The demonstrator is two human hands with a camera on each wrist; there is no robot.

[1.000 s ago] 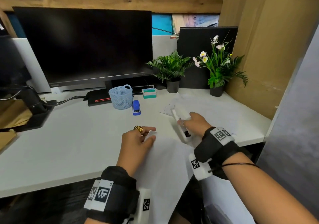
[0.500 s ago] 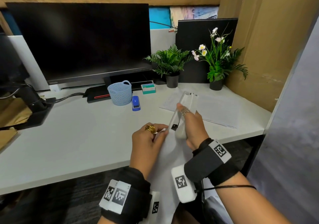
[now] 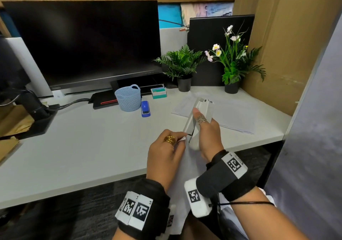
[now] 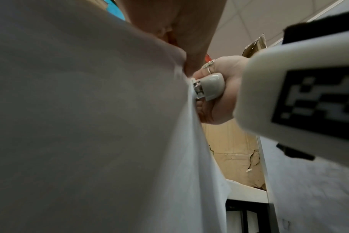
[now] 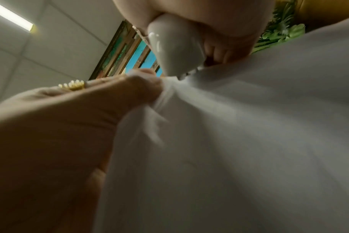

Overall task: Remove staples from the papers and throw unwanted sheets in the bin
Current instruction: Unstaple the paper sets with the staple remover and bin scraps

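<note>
Step in hand, as I read it: pulling the staple. My left hand (image 3: 167, 152) pinches the corner of the stapled papers (image 5: 239, 141), lifted off the desk (image 3: 83, 147) edge and hanging down toward my lap. My right hand (image 3: 207, 136) is wrapped round the white staple remover (image 3: 199, 117) — its metal tip sits against that pinched corner. The staple itself I cannot make out. Next move likely needs the tip under the staple, then a steady pull — paper kept taut.
</note>
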